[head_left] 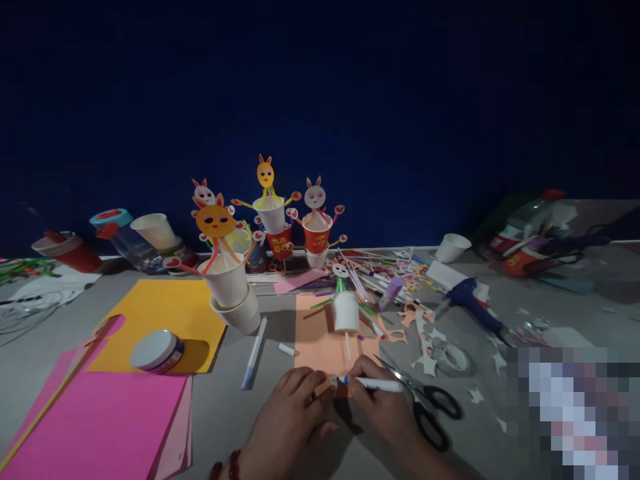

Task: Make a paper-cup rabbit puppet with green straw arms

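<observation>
My right hand [377, 403] is closed round a white marker [375, 385], its blue tip end pointing left. My left hand [295, 417] is closed close to that tip, with thumb and fingers pinched on a small pale piece I cannot make out. Beneath both lies a sheet of peach paper [315, 333]. On the sheet, just ahead of my hands, is a small white cup puppet [346, 312] with a rabbit face, green arms and a stick. A white cap [287, 349] and another marker [254, 353] lie left of the sheet.
Black-handled scissors [423, 397] lie open beside my right hand. Beyond are clear tape [451, 359], paper scraps [425, 347] and a blue glue gun [475, 307]. Several rabbit cup puppets [227, 280] stand ahead. A white-lidded jar [157, 351] sits on yellow paper [150, 300], near pink paper [100, 420].
</observation>
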`<action>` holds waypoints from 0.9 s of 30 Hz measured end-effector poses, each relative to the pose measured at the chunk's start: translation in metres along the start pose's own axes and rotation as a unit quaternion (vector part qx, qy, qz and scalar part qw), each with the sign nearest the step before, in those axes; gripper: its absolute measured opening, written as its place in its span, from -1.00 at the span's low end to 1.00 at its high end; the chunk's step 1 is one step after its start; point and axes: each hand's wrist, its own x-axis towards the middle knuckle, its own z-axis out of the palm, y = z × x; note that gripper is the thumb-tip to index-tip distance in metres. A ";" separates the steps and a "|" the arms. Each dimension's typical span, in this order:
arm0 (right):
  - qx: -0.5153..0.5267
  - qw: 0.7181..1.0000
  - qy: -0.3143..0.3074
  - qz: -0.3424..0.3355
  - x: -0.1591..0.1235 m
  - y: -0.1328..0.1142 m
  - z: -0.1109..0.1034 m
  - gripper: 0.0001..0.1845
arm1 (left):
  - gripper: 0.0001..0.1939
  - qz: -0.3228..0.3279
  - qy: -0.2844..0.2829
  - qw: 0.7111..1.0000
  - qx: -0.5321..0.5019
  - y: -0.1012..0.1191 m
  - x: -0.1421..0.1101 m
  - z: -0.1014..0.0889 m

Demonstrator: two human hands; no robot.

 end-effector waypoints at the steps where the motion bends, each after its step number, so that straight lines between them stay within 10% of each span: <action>1: 0.000 1.000 -0.002 0.000 0.000 0.000 0.000 -0.78 | -0.50 0.000 0.003 1.000 0.001 0.000 0.000 0.000; 27: 0.006 0.999 -0.044 0.008 -0.001 -0.002 0.000 -0.80 | -0.49 -0.013 -0.020 1.000 -0.001 0.002 0.000 -0.003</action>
